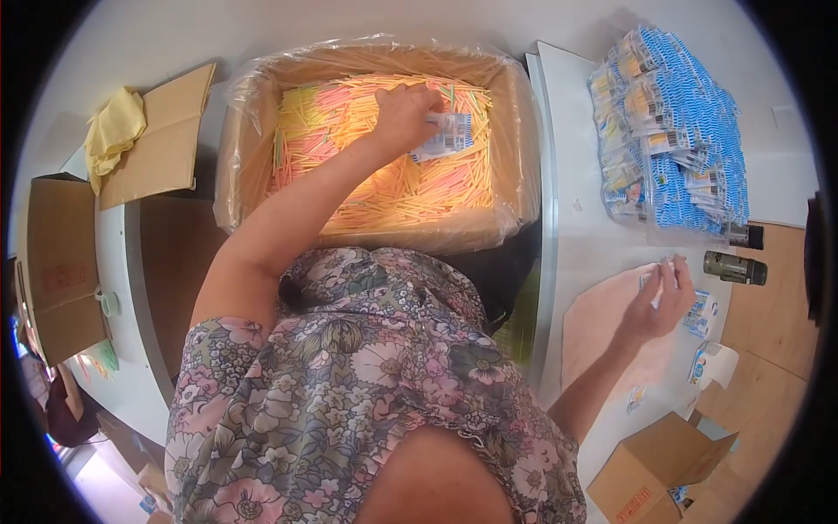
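L hand holds 1 clear, flat pkt, part blue-printed.

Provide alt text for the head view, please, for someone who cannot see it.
A person's left hand holds a clear packet over a plastic-lined carton of thin orange, yellow and pink sticks. The right hand is over a pale pink sheet, with heaped blue-and-white packets beyond.

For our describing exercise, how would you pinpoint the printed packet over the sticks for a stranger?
Find the plastic-lined cardboard box, top centre, filled with yellow and pink sticks. Over them, the left grip holds the printed packet. Unlike the packets heaped at right, it's alone.
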The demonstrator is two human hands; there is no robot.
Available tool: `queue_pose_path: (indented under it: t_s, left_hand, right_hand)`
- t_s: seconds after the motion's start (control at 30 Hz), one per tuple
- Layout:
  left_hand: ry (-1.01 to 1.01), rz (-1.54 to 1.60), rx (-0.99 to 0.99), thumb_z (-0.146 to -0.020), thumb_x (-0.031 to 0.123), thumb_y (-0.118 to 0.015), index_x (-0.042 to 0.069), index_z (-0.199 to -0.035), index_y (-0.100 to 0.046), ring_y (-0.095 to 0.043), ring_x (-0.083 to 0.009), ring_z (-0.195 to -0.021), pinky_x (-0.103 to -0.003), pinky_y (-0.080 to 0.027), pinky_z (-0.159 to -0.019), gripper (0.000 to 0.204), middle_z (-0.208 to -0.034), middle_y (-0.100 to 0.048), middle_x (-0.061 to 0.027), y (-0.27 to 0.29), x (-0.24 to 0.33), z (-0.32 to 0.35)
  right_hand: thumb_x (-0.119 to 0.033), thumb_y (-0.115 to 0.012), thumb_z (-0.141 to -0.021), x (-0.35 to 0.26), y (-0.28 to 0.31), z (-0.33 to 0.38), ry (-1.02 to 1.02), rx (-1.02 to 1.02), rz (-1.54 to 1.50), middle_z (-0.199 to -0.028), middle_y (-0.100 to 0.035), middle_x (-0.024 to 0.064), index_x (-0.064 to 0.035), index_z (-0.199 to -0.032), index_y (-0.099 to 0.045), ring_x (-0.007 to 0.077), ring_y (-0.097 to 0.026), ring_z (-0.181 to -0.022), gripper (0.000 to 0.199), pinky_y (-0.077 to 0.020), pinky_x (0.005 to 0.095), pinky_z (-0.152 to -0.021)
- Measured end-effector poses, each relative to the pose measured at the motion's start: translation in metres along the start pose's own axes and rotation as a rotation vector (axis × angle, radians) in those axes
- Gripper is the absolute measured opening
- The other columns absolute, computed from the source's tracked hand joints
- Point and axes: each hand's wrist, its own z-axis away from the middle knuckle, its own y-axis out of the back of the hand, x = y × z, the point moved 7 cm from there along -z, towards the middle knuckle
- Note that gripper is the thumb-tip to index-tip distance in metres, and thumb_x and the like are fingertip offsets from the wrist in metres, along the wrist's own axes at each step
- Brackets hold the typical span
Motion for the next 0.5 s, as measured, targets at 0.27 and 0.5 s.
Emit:
queue_pose_path:
  t_s: [0.27,0.5]
  left_hand:
    - [0.102,1.048,-0.272,-0.073,0.005,-0.074,0.004,-0.082,-0.060,-0.059,-0.0088,-0.066,-0.024,-0.047,-0.060,0.016,-0.072,-0.063,-0.0016,0.002,0.000,0.008]
    - [-0.025,1.085,-0.325,-0.086,0.021,-0.062,-0.001,-0.100,-0.064,-0.055,-0.0069,-0.068,-0.025,-0.046,-0.064,0.026,-0.076,-0.063,0.0022,0.072,0.001,0.044]
  right_hand:
    - [-0.007,-0.067,-0.079,-0.141,-0.106,-0.040,-0.273,-0.414,-0.764,-0.098,-0.062,0.0127,0.0004,-0.105,-0.059,0.0199,-0.059,-0.085,0.028,-0.0473,0.0290,-0.072]
    - [-0.020,-0.062,-0.086,-0.227,-0.180,-0.069,-0.310,-0.794,-1.213,-0.076,-0.062,-0.0003,-0.0014,-0.098,-0.065,0.0047,-0.053,-0.065,0.023,-0.0429,0.0219,-0.053]
